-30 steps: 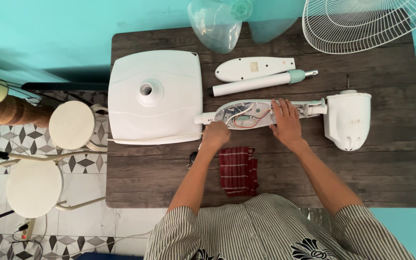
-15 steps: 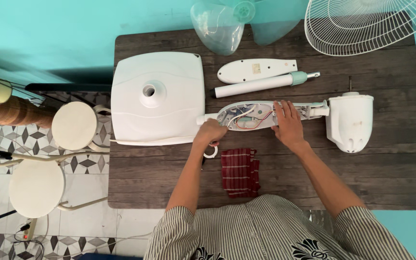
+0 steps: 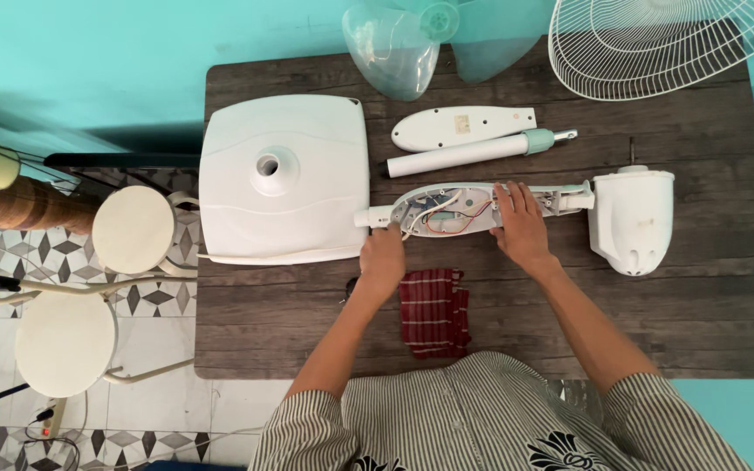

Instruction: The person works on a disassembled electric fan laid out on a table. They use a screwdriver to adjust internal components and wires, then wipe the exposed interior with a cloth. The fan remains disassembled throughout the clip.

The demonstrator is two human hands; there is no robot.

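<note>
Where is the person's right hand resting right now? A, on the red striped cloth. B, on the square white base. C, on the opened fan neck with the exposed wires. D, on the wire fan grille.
C: the right hand lies flat on the opened fan neck, beside its red and white wires, away from the other three things.

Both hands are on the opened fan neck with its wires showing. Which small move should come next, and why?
Probably tuck the loose wires back inside. The fan neck lies open, the left hand holds its end, the right hand steadies it, and its cover lies apart.
</note>
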